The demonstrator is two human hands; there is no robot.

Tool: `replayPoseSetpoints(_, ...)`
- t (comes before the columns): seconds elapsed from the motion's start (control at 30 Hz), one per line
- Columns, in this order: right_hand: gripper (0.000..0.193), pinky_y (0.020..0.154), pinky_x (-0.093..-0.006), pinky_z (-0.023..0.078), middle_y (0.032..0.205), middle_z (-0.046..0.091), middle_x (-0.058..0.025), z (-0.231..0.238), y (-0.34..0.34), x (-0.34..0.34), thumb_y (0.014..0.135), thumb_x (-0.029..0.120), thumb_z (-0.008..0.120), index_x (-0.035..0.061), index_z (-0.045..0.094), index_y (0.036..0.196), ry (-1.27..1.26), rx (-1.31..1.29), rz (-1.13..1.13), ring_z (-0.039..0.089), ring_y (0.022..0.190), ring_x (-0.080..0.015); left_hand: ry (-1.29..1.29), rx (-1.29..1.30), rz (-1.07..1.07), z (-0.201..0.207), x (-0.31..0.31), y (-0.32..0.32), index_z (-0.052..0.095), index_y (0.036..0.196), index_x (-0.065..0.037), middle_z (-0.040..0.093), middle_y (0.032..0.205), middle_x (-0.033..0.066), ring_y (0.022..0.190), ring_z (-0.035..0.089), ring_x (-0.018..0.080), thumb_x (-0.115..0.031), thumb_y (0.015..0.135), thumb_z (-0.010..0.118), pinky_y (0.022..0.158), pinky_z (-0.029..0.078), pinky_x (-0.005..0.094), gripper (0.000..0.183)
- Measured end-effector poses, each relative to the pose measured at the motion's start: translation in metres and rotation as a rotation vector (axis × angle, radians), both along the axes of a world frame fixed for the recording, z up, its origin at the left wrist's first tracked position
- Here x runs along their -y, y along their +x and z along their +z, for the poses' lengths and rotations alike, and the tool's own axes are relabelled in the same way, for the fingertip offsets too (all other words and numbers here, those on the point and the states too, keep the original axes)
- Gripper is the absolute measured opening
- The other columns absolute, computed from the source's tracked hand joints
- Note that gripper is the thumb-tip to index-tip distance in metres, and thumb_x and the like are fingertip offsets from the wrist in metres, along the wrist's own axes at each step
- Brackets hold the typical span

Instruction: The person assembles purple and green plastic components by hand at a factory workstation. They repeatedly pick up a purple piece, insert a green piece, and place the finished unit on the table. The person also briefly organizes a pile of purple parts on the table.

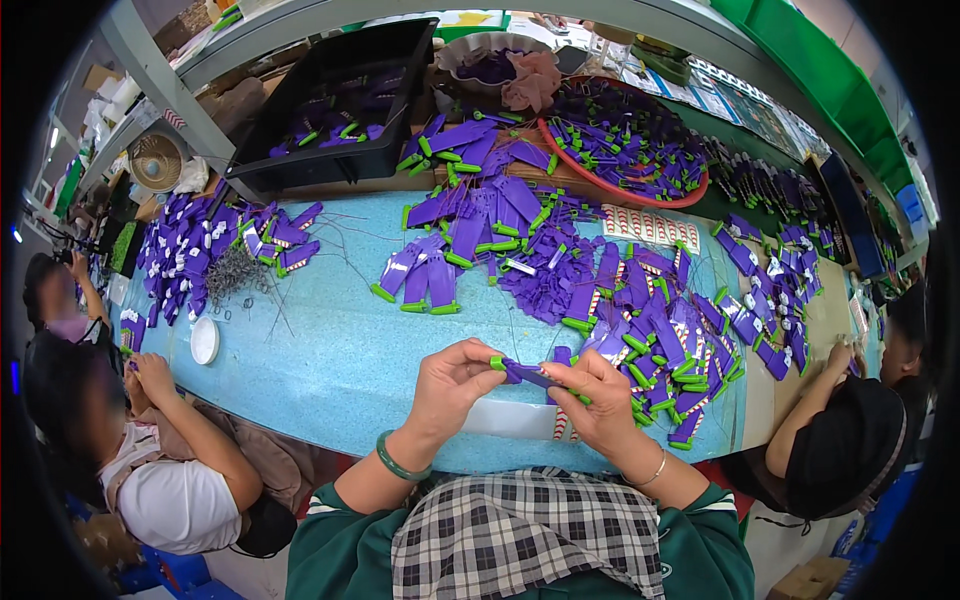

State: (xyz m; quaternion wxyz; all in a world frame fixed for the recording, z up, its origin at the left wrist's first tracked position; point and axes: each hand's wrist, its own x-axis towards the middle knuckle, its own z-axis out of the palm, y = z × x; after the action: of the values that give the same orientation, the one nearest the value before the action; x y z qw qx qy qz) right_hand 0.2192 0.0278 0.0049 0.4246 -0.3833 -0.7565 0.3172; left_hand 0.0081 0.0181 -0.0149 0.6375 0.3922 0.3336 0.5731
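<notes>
Both my hands are raised just over the near edge of the blue table, with a flat purple plastic piece [531, 374] stretched between them. My left hand [452, 388] pinches its left end, where a bright green tip shows between thumb and forefinger. Fingers of my right hand [597, 400] are closed round the other end, and green also shows under them. Below, a clear strip [505, 418] with red-striped stickers lies on the table. To the right of my right hand spreads a heap of purple pieces with green ends [655, 350].
Farther back sit a pile of small purple parts [540, 270], a red basket [690, 200] and a black tray [245, 172]. A white cup [204, 341] and tangled wires [240, 275] are at left. Co-workers sit on both sides, one with a white shirt [185, 500].
</notes>
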Motion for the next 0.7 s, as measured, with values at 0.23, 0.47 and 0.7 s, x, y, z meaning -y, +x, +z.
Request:
replayPoseSetpoints(0.23,0.045,0.055,-0.0320,0.039,0.067,0.046,-0.0059,0.036,0.021,-0.020,0.070,-0.001,0.072,0.0158,0.070,0.112,-0.232,0.242,0.264,0.047,0.060,-0.0188,-0.170,-0.068,-0.147,-0.003,0.011,-0.008,0.063,0.097,0.004,0.066,0.093,0.0092,0.086,0.067,0.0170,0.010,0.081,0.064,0.079,0.055,0.0288,0.017)
replayPoseSetpoints(0.47,0.038,0.055,-0.0307,0.043,0.073,0.055,-0.0062,0.020,0.014,-0.020,0.072,0.002,0.074,0.0115,0.070,0.109,-0.426,0.290,0.418,0.053,0.060,-0.0177,-0.136,-0.345,-0.139,0.006,0.026,0.012,0.062,0.099,0.003,0.066,0.094,0.0068,0.087,0.064,0.0135,0.006,0.080,0.068,0.078,0.053,0.0269,0.020)
replayPoseSetpoints(0.7,0.051,0.067,-0.0261,0.050,0.089,0.064,-0.0055,-0.002,-0.016,-0.007,0.070,0.000,0.080,0.0012,0.061,0.117,-0.296,-0.134,0.283,0.061,0.074,-0.0123,-0.144,0.043,-0.149,-0.008,0.015,0.011,0.062,0.104,-0.002,0.063,0.096,0.0006,0.089,0.058,0.0085,-0.003,0.084,0.068,0.079,0.048,0.0254,0.021)
